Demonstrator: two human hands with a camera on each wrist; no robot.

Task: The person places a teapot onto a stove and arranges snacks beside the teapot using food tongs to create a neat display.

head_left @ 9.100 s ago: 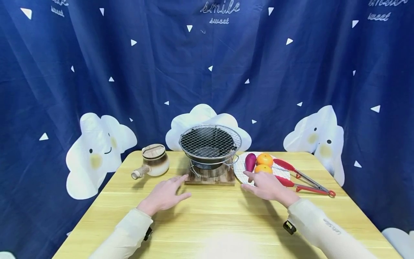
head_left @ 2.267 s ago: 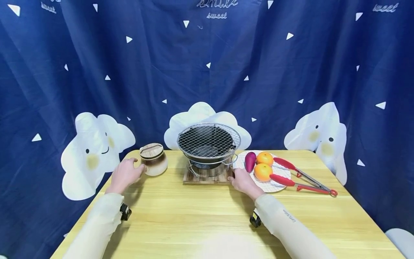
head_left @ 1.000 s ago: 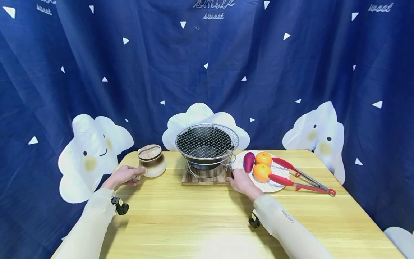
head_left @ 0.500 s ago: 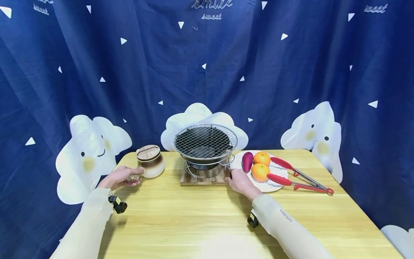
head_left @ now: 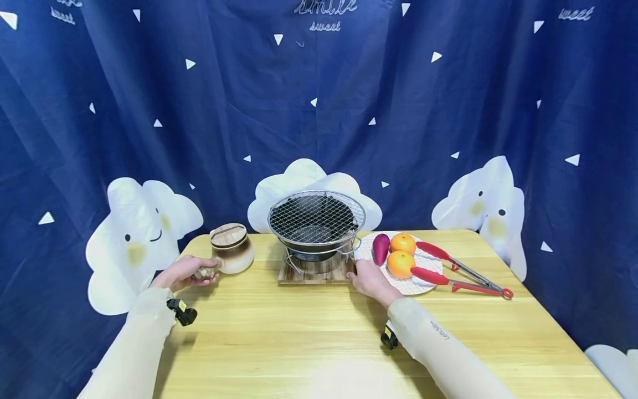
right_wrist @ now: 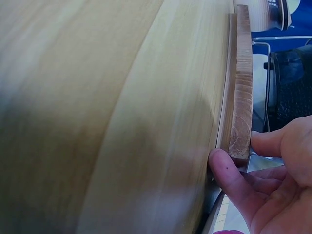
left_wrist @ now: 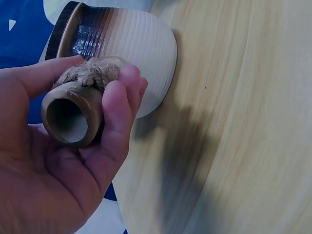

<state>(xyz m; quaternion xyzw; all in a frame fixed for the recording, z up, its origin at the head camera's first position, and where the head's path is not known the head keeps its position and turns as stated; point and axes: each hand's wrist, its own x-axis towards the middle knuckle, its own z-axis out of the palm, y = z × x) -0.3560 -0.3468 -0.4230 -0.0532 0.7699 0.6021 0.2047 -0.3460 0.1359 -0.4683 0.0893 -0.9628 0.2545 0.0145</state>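
Note:
A clay pot (head_left: 236, 259) with a brown-to-white glaze and a wooden lid (head_left: 229, 235) stands at the table's back left. My left hand (head_left: 186, 272) grips its hollow side handle (left_wrist: 80, 92), fingers wrapped around it; twine binds the handle near the pot body. Mid-table at the back, a round black grill (head_left: 311, 249) with a wire mesh top rests on a square wooden board (head_left: 314, 277). With thumb above and a finger at the lower edge, my right hand (right_wrist: 278, 185) pinches the near right corner of that board (right_wrist: 242, 97).
Right of the grill lies a white plate (head_left: 416, 286) bearing a purple eggplant-like item (head_left: 381, 249) and two oranges (head_left: 401, 265). Red-handled tongs (head_left: 476, 287) lie spread, tips on the plate. A dark blue curtain (head_left: 224, 111) hangs behind the wooden table (head_left: 279, 332).
Both hands were spread over the table earlier. The left has reached the pot's handle and curled round it; the right has moved left from over the plate to the board's corner.

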